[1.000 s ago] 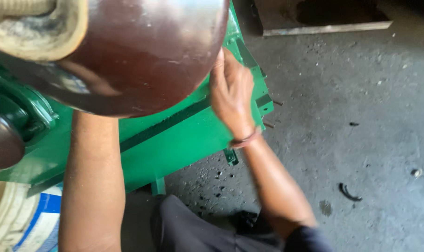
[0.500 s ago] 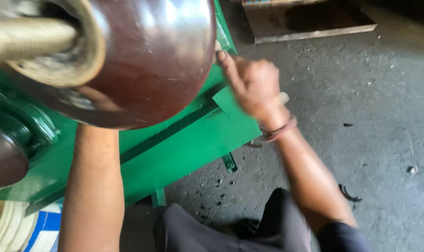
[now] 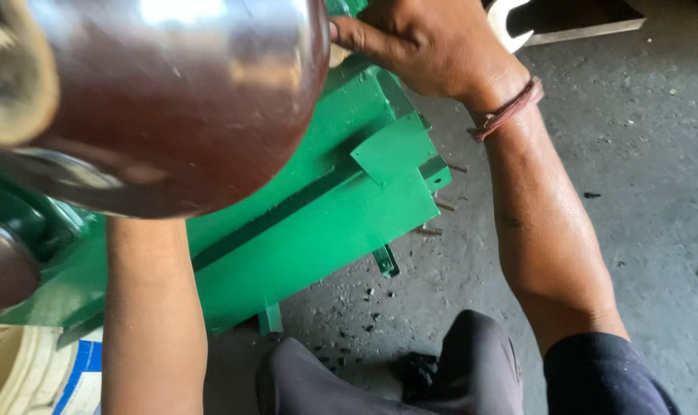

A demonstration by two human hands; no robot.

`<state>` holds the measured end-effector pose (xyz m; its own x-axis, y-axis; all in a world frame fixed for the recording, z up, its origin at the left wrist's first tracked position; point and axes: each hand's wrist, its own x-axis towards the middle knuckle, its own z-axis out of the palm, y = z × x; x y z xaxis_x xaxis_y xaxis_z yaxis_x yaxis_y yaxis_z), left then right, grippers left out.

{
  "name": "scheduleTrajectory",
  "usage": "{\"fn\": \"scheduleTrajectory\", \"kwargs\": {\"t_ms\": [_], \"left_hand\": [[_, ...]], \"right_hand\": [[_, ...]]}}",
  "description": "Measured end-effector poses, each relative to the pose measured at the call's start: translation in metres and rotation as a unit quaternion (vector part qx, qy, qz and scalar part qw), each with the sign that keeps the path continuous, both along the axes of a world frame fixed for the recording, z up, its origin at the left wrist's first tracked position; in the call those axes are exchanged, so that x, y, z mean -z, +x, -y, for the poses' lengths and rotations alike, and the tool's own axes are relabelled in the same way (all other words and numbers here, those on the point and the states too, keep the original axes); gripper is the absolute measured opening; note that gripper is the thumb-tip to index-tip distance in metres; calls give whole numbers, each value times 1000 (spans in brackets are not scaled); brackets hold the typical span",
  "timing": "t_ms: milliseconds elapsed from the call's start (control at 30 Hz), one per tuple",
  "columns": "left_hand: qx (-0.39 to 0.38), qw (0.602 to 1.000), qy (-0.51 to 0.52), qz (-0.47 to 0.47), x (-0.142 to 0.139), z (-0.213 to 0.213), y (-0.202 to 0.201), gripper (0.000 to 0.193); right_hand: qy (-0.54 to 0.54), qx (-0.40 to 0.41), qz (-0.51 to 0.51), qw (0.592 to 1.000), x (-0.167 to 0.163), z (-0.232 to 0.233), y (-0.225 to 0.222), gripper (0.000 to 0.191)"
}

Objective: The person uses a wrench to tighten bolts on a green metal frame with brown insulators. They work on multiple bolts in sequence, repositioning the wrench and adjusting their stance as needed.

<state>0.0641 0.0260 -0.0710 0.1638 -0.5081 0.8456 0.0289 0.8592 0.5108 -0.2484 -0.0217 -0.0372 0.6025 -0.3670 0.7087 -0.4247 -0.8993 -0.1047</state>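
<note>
**Hands at the green machine**

A green metal machine housing [image 3: 326, 215] stands on the grey concrete floor [image 3: 641, 200], with a glossy brown insulator [image 3: 172, 100] (blurred, close to the camera) above it. The right hand [image 3: 433, 42] rests curled at the housing's top edge, seemingly gripping nothing. The left forearm [image 3: 153, 315] runs under the insulator; its hand is hidden.

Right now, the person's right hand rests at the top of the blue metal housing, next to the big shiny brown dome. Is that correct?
Not quite. In the head view the metal housing is green, not blue. The rest holds: the right hand rests at its top, next to the big shiny brown dome.
</note>
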Motion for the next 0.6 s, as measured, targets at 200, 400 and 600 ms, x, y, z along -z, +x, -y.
{"fn": "scheduleTrajectory", "kwargs": {"t_ms": [200,400,600], "left_hand": [[25,990,77,114,-3,9,-8,25],[47,972,112,201,-11,8,-28,25],[40,984,103,137,-2,5,-12,26]], "right_hand": [[31,208,360,909,65,-44,67,54],[-195,170,1,966,30,13,-17,54],[-50,224,111,967,20,15,15,42]]}}
